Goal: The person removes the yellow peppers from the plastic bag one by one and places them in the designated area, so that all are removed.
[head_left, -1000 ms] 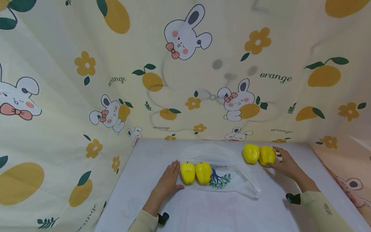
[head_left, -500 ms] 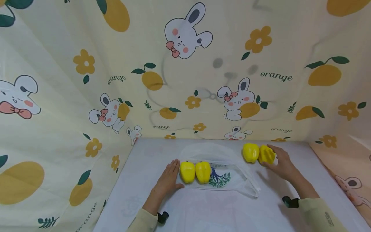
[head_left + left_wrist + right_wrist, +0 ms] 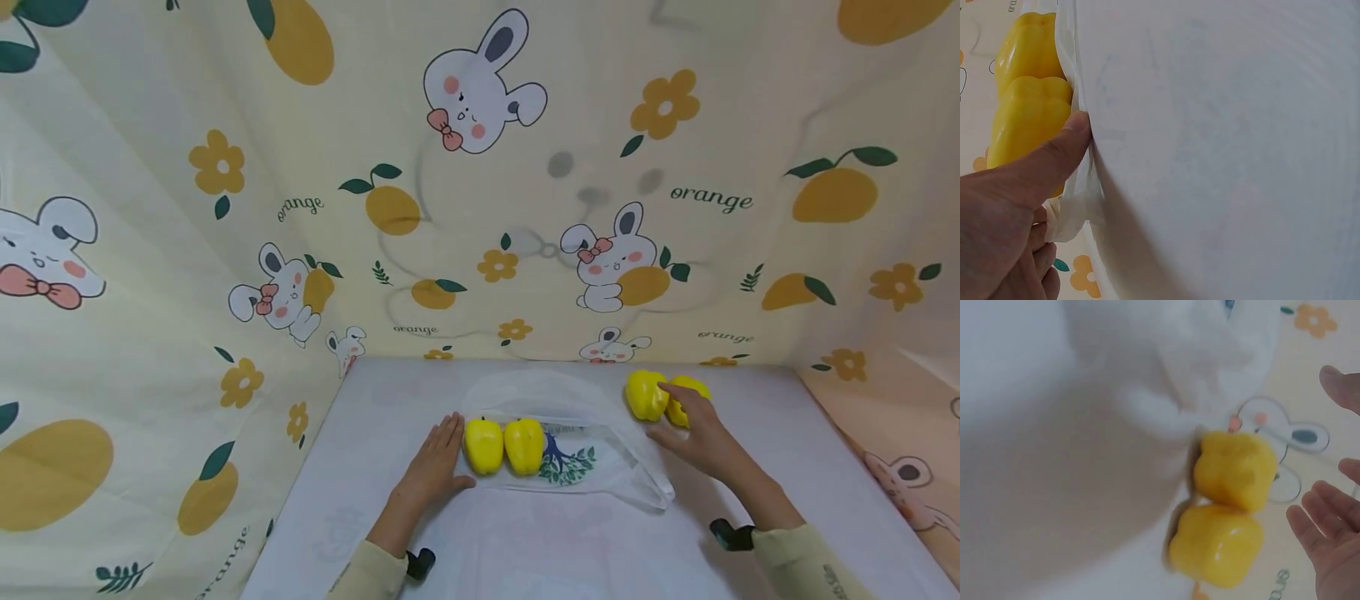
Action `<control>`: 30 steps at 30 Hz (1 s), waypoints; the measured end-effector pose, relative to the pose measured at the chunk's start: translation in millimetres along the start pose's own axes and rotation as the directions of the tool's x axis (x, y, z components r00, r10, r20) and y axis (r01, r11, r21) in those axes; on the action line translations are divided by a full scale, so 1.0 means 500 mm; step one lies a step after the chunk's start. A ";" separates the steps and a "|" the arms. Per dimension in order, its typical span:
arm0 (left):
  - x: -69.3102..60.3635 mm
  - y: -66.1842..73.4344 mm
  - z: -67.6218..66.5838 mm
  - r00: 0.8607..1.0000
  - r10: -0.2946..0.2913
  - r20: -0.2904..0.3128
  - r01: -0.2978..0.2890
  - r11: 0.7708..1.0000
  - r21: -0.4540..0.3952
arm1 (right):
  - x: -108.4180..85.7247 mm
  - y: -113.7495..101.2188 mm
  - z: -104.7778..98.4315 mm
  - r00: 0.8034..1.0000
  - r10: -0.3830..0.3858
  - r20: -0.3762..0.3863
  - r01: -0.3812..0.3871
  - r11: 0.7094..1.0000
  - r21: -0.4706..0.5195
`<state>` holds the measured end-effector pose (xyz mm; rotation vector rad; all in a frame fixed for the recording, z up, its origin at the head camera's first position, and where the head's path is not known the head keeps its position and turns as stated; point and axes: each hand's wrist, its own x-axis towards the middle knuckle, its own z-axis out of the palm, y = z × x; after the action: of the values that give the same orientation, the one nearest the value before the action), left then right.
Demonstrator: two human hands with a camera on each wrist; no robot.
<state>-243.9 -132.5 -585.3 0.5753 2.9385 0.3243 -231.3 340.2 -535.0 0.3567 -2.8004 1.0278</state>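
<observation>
Yellow peppers, two side by side at the far right, lie just beyond the right hand (the nearer one), its fingers loosely spread, holding nothing. The left hand rests straight-fingered beside another pair.

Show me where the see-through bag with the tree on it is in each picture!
Head: the bag is low in the middle, with two yellow peppers at its left end.
Left wrist: the bag is a crumpled strip towards the left, beside those peppers.
Right wrist: the bag is blurry, at the top, right of centre.
Shared landmark: the flowered cloth.
</observation>
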 end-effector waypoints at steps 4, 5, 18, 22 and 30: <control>0.001 -0.002 -0.001 1.000 0.017 -0.006 -0.017 1.000 0.002 | 0.003 -0.027 0.014 1.000 0.005 0.020 -0.005 1.000 -0.004; 0.001 -0.002 -0.001 1.000 0.018 -0.007 -0.018 1.000 0.004 | 0.003 -0.034 0.018 1.000 0.011 0.028 -0.011 1.000 -0.004; 0.007 -0.004 0.001 1.000 0.013 0.001 -0.013 1.000 0.011 | 0.005 -0.084 0.089 0.997 -0.046 0.055 0.045 0.999 0.013; 0.005 -0.001 0.000 1.000 0.014 0.006 -0.014 1.000 -0.003 | 0.005 -0.101 0.109 0.996 -0.036 0.079 0.034 0.999 0.027; -0.001 0.000 -0.004 1.000 0.006 0.010 -0.006 1.000 -0.010 | 0.013 -0.130 0.145 0.993 -0.065 0.097 0.063 0.998 0.026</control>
<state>-243.9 -133.0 -583.3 0.5823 2.9248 0.3359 -223.8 243.8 -548.6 0.5097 -2.8444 1.0568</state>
